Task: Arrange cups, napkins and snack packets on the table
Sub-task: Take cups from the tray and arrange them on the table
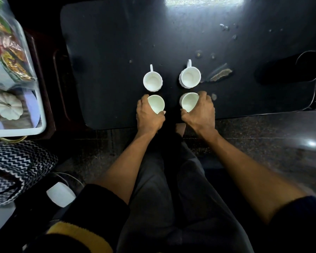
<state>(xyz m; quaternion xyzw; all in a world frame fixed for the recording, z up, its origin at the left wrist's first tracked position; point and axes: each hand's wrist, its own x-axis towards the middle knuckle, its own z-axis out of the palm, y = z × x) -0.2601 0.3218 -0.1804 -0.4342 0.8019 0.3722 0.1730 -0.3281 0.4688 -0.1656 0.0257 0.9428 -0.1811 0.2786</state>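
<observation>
Four white cups [152,82] on table [108,52]; each hand grips one.

Both bare forearms reach forward side by side, the left hand [148,114] and right hand [201,110] each with fingers [204,96] curled around a cup.

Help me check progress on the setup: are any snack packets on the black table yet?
No: the black table holds only four white cups, while the snack packets sit in the clear bin at the left.
</observation>
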